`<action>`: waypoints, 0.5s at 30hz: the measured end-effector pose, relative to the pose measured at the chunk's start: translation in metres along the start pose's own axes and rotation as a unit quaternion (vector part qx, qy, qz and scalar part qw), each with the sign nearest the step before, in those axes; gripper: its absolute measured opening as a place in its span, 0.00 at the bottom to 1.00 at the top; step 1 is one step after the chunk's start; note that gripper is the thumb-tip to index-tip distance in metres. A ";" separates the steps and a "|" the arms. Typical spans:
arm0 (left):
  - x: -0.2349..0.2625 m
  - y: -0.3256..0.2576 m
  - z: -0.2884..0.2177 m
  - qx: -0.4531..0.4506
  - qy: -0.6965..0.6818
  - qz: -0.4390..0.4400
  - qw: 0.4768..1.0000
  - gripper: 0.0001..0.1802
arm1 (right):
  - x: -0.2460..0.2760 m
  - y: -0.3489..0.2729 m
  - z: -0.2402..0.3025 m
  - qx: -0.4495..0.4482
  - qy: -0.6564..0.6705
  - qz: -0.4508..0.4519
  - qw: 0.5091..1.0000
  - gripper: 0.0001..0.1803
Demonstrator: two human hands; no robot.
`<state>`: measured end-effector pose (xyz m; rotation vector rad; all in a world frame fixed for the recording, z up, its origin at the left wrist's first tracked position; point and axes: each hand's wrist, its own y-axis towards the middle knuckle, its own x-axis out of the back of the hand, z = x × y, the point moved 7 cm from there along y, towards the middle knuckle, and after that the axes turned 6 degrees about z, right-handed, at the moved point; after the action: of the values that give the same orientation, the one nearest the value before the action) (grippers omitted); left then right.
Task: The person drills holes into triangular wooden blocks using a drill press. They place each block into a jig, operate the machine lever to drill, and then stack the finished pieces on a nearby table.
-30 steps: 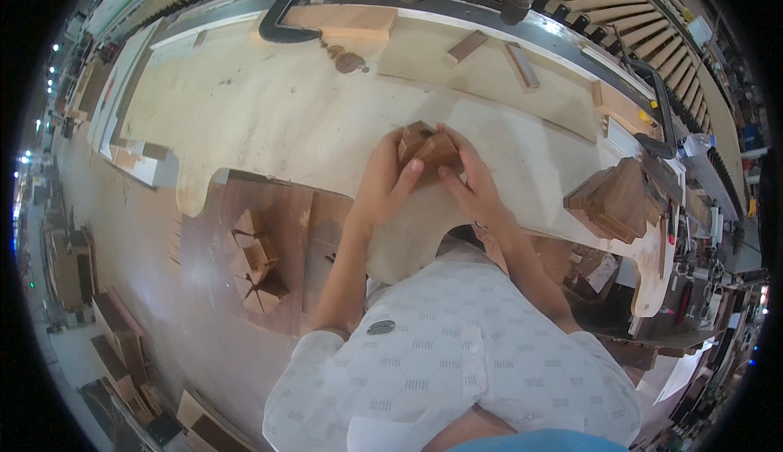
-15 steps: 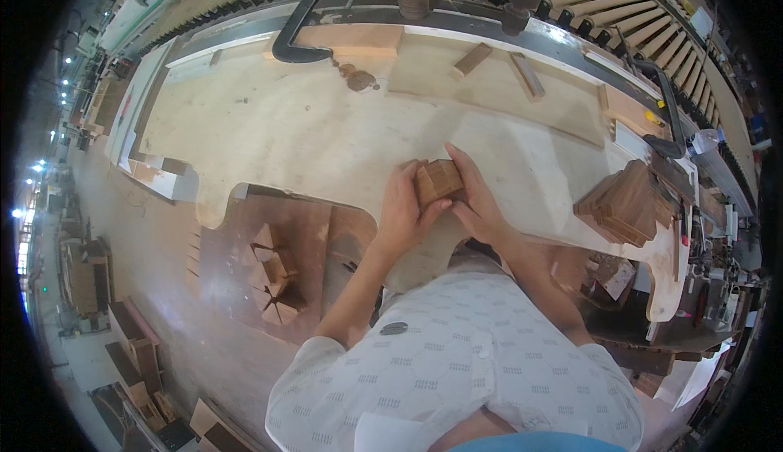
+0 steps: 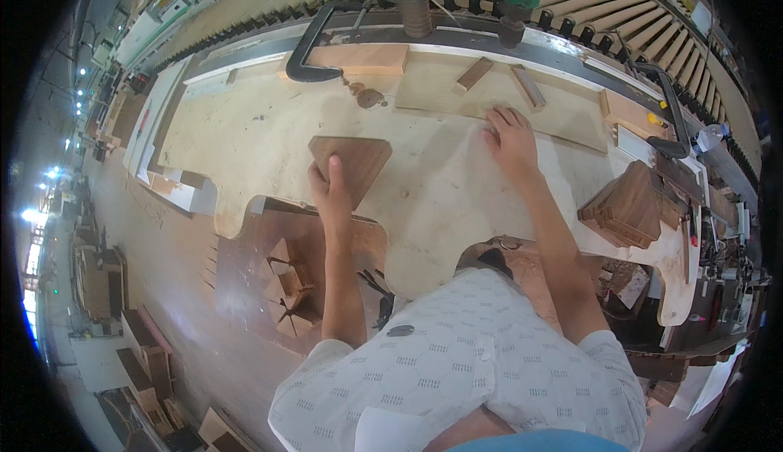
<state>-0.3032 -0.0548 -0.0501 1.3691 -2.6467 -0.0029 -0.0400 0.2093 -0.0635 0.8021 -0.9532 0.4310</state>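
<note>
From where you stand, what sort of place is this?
Probably a woodworking shop: a wooden piece in the left hand, a stack of brown wooden pieces, and a black clamp on the worktable.

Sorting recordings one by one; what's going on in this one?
The person's left hand holds a flat brown wood piece over the pale workbench. The right hand is at the near edge of a thin board. Two small wood strips lie on that board, and a stack of brown wood pieces sits toward the workbench's right end.
</note>
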 end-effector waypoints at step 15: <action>0.042 -0.018 0.025 0.077 -0.025 -0.049 0.996 0.36 | 0.005 0.009 -0.024 -0.007 -0.044 -0.065 0.997 0.11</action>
<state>-0.3161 -0.1012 -0.0704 1.5654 -2.6654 0.1595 -0.0300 0.2335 -0.0639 0.8704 -0.9780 0.2769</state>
